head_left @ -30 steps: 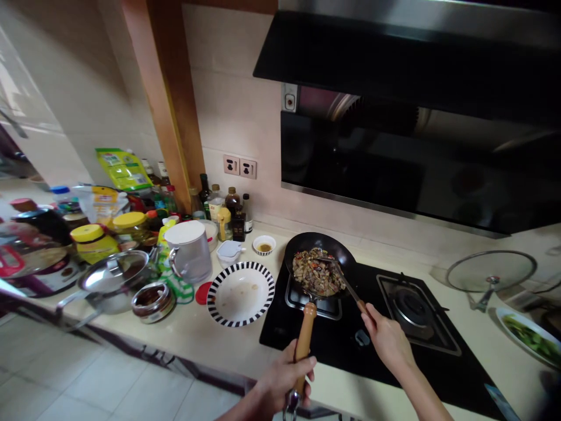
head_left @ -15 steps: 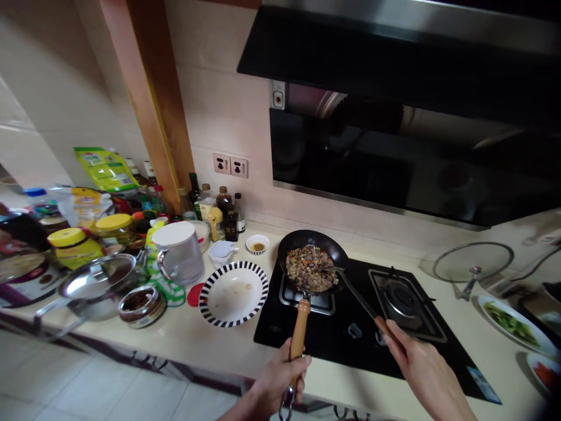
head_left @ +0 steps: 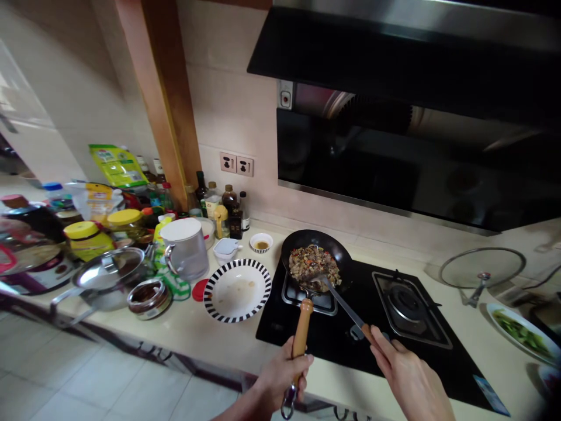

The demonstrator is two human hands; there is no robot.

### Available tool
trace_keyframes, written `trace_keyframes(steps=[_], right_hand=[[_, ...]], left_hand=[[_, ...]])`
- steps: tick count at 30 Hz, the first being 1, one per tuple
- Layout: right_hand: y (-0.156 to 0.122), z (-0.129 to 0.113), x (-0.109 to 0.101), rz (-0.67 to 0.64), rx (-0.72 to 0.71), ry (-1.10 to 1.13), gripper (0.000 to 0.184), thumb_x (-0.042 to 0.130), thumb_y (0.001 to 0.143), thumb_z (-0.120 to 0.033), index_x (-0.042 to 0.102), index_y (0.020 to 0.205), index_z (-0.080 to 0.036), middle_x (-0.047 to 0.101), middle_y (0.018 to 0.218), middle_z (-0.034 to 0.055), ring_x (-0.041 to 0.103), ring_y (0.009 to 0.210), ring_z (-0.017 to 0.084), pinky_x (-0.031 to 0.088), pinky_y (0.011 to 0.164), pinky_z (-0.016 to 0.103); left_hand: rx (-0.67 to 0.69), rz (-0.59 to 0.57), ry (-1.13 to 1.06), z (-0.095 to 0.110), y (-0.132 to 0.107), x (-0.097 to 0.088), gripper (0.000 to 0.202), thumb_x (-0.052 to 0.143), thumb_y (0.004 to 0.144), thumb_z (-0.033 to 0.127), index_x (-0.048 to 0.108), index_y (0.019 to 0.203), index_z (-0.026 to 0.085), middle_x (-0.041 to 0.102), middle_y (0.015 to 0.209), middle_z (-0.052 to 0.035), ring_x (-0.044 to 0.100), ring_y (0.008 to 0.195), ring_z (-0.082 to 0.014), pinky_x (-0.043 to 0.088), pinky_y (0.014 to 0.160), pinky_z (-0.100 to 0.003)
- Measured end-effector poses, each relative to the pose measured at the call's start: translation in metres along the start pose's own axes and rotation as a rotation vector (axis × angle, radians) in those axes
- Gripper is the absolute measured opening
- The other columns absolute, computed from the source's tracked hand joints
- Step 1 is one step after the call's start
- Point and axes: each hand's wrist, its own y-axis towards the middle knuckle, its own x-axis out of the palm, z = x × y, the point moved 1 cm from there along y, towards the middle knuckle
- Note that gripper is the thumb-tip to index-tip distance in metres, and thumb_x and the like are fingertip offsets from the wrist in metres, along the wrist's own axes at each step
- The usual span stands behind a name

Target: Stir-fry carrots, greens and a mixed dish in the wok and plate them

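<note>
My left hand (head_left: 284,373) is wrapped round the wooden handle of a black wok (head_left: 339,248), which sits over the left burner. Chopped meat with bits of red and green (head_left: 314,264) lies in the wok. In my right hand (head_left: 405,369) is the wooden grip of a metal spatula (head_left: 346,305). The spatula's blade reaches into the near side of the meat, partly covered by it. Left of the stove stands a white plate with a black striped rim (head_left: 238,315), with some wet residue on it. A small dish of brown seasoning (head_left: 262,244) sits behind that plate.
Bottles, jars and a lidded steel pot (head_left: 109,280) crowd the left counter, beside a clear pitcher (head_left: 188,254). On the right are the second burner (head_left: 405,302), a glass lid (head_left: 482,268) and a plate of sliced green vegetables (head_left: 521,333). A range hood (head_left: 372,140) hangs above.
My right hand has drawn the spatula back and to the left, so its blade is now at the near edge of the meat. My left hand stays on the wok handle. The view has shifted slightly.
</note>
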Motion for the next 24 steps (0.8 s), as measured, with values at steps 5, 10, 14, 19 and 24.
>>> trace_keyframes(steps=[5, 10, 14, 19, 24], right_hand=[[0.015, -0.017, -0.005, 0.002, 0.016, -0.032, 0.041, 0.035, 0.094, -0.04, 0.055, 0.128, -0.032, 0.071, 0.085, 0.0041, 0.067, 0.055, 0.019, 0.041, 0.042, 0.026], [0.031, -0.032, 0.002, -0.005, 0.004, 0.018, 0.04, 0.036, 0.095, -0.038, 0.055, 0.129, -0.028, 0.07, 0.083, 0.0042, 0.067, 0.057, 0.018, 0.039, 0.042, 0.024], [0.023, -0.01, 0.001, 0.024, 0.021, 0.115, 0.04, 0.037, 0.094, -0.041, 0.058, 0.125, -0.028, 0.073, 0.091, 0.0054, 0.068, 0.06, 0.02, 0.043, 0.045, 0.026], [-0.001, 0.021, -0.009, 0.008, 0.009, 0.271, 0.04, 0.037, 0.091, -0.043, 0.061, 0.121, -0.033, 0.074, 0.099, 0.0046, 0.07, 0.07, 0.022, 0.049, 0.05, 0.028], [-0.005, 0.016, -0.004, -0.016, 0.056, 0.369, 0.04, 0.038, 0.09, -0.042, 0.064, 0.118, -0.032, 0.075, 0.095, 0.0048, 0.071, 0.071, 0.023, 0.052, 0.054, 0.028]], left_hand=[[0.006, -0.005, -0.017, -0.001, 0.002, -0.001, 0.056, 0.073, 0.055, 0.05, 0.036, 0.087, 0.023, 0.047, 0.053, 0.0108, 0.037, 0.036, -0.0046, 0.032, 0.033, -0.019], [0.015, -0.01, -0.025, -0.002, 0.003, -0.002, 0.057, 0.073, 0.054, 0.051, 0.036, 0.087, 0.023, 0.047, 0.052, 0.011, 0.037, 0.035, -0.0047, 0.032, 0.032, -0.019], [0.027, -0.014, -0.018, -0.002, 0.003, -0.002, 0.056, 0.073, 0.056, 0.051, 0.036, 0.087, 0.023, 0.047, 0.054, 0.0109, 0.038, 0.034, -0.0047, 0.032, 0.032, -0.019], [0.019, -0.014, -0.006, -0.001, 0.002, -0.002, 0.053, 0.071, 0.058, 0.049, 0.037, 0.088, 0.023, 0.046, 0.054, 0.0105, 0.038, 0.035, -0.0047, 0.031, 0.032, -0.019], [0.004, -0.009, -0.004, 0.001, 0.0, -0.002, 0.053, 0.071, 0.058, 0.049, 0.037, 0.089, 0.023, 0.046, 0.056, 0.0102, 0.039, 0.037, -0.0048, 0.032, 0.033, -0.018]])
